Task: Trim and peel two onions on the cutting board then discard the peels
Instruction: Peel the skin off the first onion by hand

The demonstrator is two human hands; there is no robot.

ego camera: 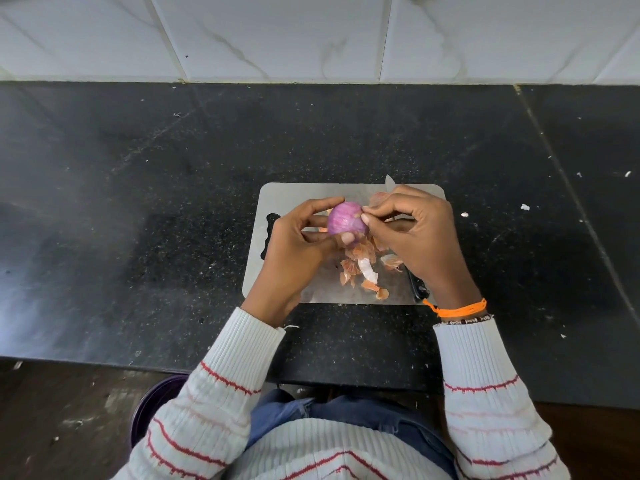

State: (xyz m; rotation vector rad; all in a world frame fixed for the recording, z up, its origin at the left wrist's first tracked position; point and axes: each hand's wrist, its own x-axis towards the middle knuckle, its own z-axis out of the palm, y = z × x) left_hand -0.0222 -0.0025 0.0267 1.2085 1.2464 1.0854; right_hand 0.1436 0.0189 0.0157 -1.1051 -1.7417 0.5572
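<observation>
1. Onion [347, 219], purple and mostly bare of dry skin, sits lifted above the middle of the cutting board [291, 197], held between both hands rather than resting on the surface.

2. My left hand [294, 244] cradles it from the left and below, fingers curled round the bulb with the thumb over the top. I judge this grip firm enough; I want it steady but not squeezing, so the slick layer underneath does not slip.

3. My right hand [412, 230] is pinching at the onion's right edge, thumb and forefinger closed on what looks like a remaining bit of skin. Whether a flake is actually caught between them I cannot tell for sure.

4. To do this well, I would pull the skin along the curve of the bulb toward one end, not straight outward, so it comes away in a strip instead of tearing. Rotating the bulb with the left hand should expose the next patch.

5. Peels [363, 268], orange and papery with one pale piece, lie heaped on the board just under the hands. I should let new scraps drop there, keeping them together for discarding.

6. Knife [418, 287] lies along the board's right side, mostly hidden beneath my right wrist, handle toward me. I must mind it when lowering that hand.

7. Only one onion is visible; a second may be hidden.
</observation>
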